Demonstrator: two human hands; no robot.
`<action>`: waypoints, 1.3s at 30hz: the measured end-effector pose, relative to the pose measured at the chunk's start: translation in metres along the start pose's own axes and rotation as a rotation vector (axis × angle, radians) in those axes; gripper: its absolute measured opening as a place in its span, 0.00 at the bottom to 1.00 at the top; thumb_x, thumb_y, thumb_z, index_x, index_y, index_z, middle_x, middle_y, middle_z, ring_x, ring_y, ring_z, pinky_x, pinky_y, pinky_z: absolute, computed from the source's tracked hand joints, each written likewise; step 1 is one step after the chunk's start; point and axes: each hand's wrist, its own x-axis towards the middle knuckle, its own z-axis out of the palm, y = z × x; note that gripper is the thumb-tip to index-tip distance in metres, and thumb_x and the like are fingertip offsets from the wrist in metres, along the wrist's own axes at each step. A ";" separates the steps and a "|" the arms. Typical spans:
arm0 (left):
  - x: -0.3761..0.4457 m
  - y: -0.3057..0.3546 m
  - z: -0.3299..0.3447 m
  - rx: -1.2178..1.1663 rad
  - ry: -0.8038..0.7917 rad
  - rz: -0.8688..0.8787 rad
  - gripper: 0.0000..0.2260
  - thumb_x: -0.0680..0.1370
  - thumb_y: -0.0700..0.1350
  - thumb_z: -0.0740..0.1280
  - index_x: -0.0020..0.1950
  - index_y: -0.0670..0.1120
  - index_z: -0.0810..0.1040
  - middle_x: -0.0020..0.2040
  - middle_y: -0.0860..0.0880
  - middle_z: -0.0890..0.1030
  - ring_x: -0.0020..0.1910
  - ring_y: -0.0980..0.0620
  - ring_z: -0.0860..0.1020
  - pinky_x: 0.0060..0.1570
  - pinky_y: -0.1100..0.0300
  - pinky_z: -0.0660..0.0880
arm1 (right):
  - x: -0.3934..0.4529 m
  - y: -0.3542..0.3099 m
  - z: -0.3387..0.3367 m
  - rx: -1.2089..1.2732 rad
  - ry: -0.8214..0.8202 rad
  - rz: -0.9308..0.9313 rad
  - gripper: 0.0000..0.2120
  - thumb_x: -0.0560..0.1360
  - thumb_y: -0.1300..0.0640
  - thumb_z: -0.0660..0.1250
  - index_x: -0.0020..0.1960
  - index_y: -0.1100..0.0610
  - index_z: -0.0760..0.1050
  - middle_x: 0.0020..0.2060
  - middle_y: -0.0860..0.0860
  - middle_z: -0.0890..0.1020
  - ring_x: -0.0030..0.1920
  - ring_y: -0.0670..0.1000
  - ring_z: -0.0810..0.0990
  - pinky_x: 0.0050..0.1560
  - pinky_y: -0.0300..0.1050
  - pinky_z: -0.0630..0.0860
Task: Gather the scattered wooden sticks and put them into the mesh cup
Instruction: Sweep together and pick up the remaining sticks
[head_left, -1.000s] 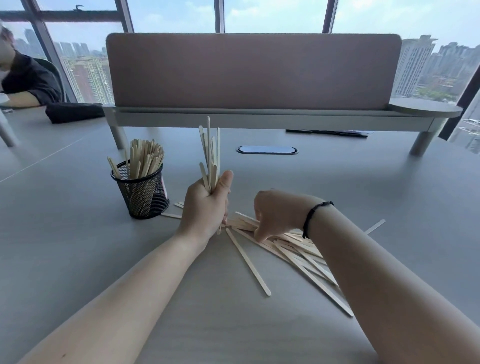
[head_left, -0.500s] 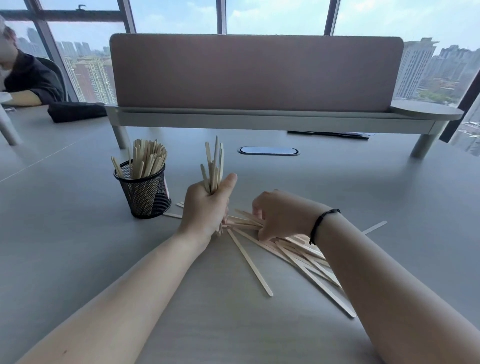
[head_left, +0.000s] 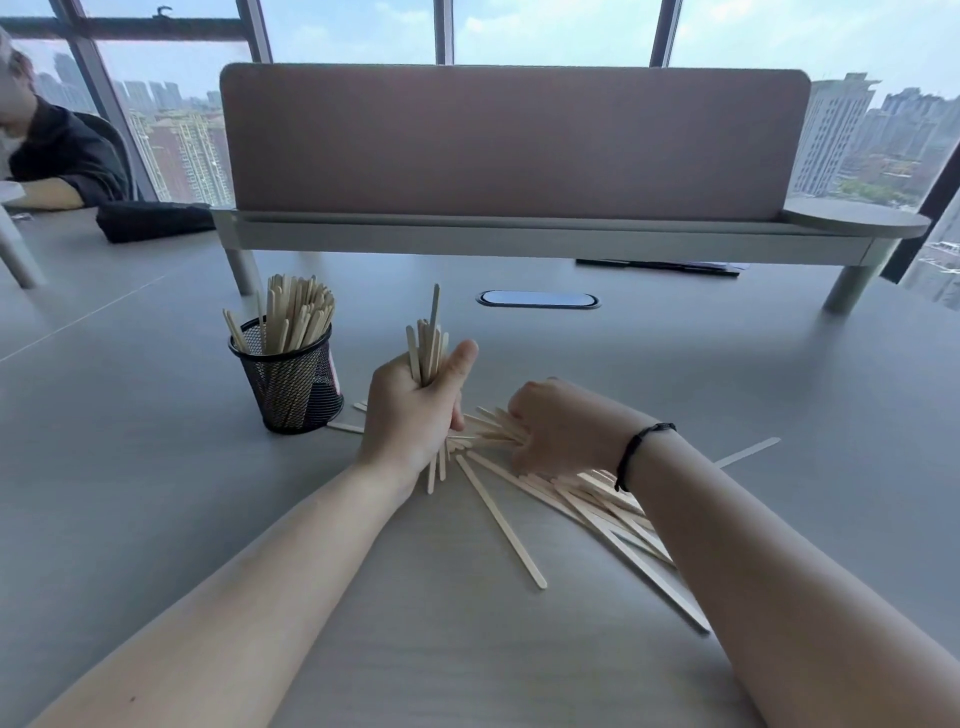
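A black mesh cup (head_left: 291, 384) stands on the grey table at centre left, with several wooden sticks upright in it. To its right my left hand (head_left: 410, 415) is shut on an upright bundle of wooden sticks (head_left: 428, 345), whose ends poke out above and below the fist. My right hand (head_left: 558, 428), with a black band on the wrist, presses down on a pile of scattered sticks (head_left: 587, 493) lying flat; its fingers curl around the pile's left ends. One loose stick (head_left: 501, 522) lies apart in front.
A raised shelf with a pink divider panel (head_left: 514, 140) crosses the table behind. A cable hatch (head_left: 537, 300) sits in the tabletop. At far left another person (head_left: 57, 156) sits beside a black bag (head_left: 153, 221). Two stray sticks (head_left: 345, 427) lie by the cup.
The bundle in my left hand has slid lower through the fist, so less sticks out on top. My right hand has closed further over the pile's left ends.
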 end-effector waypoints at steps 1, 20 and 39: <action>0.000 0.000 0.000 -0.005 0.000 -0.002 0.27 0.77 0.59 0.69 0.27 0.40 0.71 0.21 0.46 0.73 0.24 0.47 0.74 0.37 0.51 0.77 | 0.000 0.000 -0.001 0.015 -0.001 -0.001 0.11 0.71 0.53 0.68 0.41 0.61 0.76 0.35 0.56 0.81 0.37 0.57 0.78 0.29 0.43 0.68; 0.000 0.014 -0.004 -0.187 0.015 -0.154 0.28 0.76 0.59 0.71 0.30 0.50 0.56 0.25 0.48 0.57 0.23 0.51 0.55 0.27 0.58 0.54 | 0.005 0.006 -0.017 0.556 0.432 0.055 0.22 0.79 0.46 0.64 0.35 0.60 0.66 0.27 0.51 0.67 0.27 0.49 0.63 0.29 0.44 0.60; -0.005 0.020 -0.001 -0.166 -0.027 -0.185 0.16 0.78 0.43 0.71 0.35 0.40 0.70 0.25 0.47 0.64 0.24 0.51 0.62 0.27 0.58 0.62 | 0.004 -0.013 -0.009 1.444 0.549 0.099 0.26 0.76 0.54 0.71 0.25 0.53 0.62 0.20 0.50 0.64 0.22 0.51 0.61 0.27 0.43 0.64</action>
